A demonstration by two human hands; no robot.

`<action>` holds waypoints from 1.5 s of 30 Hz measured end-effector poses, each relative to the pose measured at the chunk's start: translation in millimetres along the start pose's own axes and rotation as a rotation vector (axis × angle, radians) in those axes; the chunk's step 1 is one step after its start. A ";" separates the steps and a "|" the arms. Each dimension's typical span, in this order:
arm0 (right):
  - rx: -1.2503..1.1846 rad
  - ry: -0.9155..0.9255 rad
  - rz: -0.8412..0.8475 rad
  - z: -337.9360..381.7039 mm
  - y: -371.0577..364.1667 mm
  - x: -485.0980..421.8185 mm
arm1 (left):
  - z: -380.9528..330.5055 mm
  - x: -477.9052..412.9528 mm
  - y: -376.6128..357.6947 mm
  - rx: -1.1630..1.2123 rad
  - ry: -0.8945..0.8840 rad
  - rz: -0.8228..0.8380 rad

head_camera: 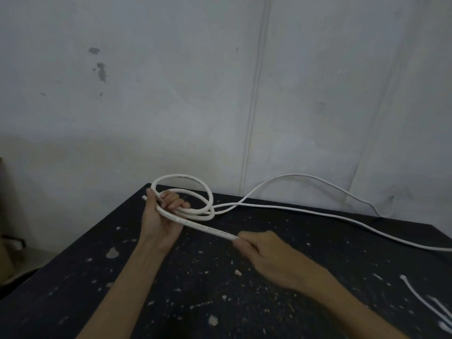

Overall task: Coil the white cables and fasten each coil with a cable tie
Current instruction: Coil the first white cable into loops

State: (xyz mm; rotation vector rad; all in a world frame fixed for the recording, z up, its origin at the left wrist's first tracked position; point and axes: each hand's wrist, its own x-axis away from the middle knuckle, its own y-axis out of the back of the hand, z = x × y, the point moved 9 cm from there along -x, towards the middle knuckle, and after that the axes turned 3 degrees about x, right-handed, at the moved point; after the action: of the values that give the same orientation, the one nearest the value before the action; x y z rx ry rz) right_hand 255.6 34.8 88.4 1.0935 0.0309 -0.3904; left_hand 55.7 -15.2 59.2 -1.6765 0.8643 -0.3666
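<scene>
A white cable (318, 212) lies across the dark table (171, 289), and part of it is wound into a small coil (195, 182) near the far left corner. My left hand (161, 216) grips that coil, fingers curled through its loops. A straight stretch of the cable (210, 230) runs from the coil down to my right hand (266, 253), which is closed around it. The rest of the cable trails off to the right and loops up along the wall. White cable ties (420, 299) lie at the table's right front edge.
The black table top is speckled with pale chips and dust. A stained white wall (220, 94) rises right behind it. A dark chair-like shape (12, 243) stands at the left, beyond the table's edge.
</scene>
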 end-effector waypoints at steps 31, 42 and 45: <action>0.072 -0.715 -0.591 -113.2 2.6 14.4 | 5.1 9.7 -14.0 -0.252 0.021 0.170; -1.723 -1.005 -0.884 -148.9 -54.8 11.0 | 15.5 15.9 -22.7 -0.268 0.109 0.175; -1.628 -0.958 -0.782 -148.9 -53.7 3.1 | 18.4 16.6 -20.4 -0.390 0.135 0.155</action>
State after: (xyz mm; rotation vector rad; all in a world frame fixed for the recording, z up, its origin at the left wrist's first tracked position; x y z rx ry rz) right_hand 265.8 142.0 -27.7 -0.8298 -0.0721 -1.2448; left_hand 86.0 -12.5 69.5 -1.9404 1.2181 -0.2149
